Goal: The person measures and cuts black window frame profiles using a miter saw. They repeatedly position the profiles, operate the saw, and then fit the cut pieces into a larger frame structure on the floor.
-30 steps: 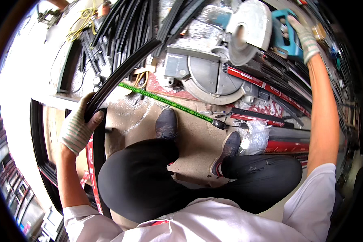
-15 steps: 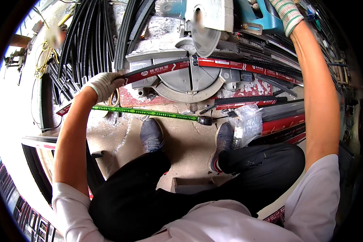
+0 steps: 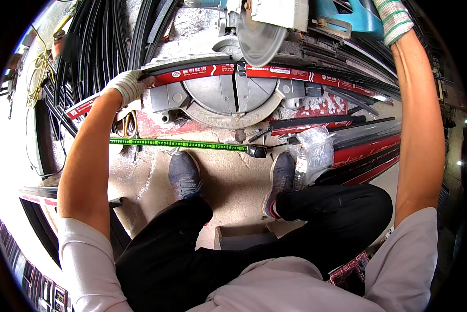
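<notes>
My left hand, in a striped knit glove, is closed round a long dark profile strip with red printed film. The strip lies across the round metal table of a miter saw, along its fence. Another red-filmed length continues to the right, with a dark break between the two below the blade. Above that break hangs the round saw blade, its face smeared. At the top right my gloved right hand grips the teal saw's handle end; its fingertips are partly hidden.
A green tape measure lies stretched on the floor before the saw. Bundles of black profiles fill the far left. More profiles and clear plastic wrap lie at right. My shoes stand below the tape.
My left hand has pushed the strip away from me, up against the saw fence. The right hand and teal saw body appear farther right. The view has shifted slightly.
</notes>
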A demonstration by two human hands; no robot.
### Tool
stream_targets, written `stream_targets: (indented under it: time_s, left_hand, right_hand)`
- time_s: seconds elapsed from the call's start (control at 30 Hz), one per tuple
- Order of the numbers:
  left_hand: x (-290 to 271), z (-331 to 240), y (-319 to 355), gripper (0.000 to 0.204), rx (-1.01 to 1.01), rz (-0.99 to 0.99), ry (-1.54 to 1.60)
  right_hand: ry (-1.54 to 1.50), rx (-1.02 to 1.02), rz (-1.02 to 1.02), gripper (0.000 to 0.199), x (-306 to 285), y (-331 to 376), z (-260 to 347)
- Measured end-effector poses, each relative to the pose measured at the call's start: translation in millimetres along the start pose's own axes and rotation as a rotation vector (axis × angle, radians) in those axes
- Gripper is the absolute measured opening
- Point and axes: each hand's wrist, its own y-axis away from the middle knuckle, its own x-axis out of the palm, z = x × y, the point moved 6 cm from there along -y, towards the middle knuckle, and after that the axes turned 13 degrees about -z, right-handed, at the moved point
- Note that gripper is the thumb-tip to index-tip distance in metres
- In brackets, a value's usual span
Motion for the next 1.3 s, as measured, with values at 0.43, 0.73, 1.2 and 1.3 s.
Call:
stream_targets:
  time_s: [0.43,0.73,1.2,1.3]
  left_hand:
    - [11,9,-8,0.035,-0.021,-0.057,0.051]
    - [9,16,-5,0.036,-0.002,-0.111,0.058]
    - [2,3,4,0.041,-0.031,-0.120,0.011]
    - [8,15,-3,0.044,0.015,-0.105,0.056]
  right_hand:
    - [0.013,0.011,0.020,0.057,-1,-4,-2]
    - [-0.020,0.007,0.030,0.057,5,0,-2]
    - [0.023,-0.054,0.029,0.057,2,29,3]
    - [-0.004,-0.073,0.073,0.058,2,30,2]
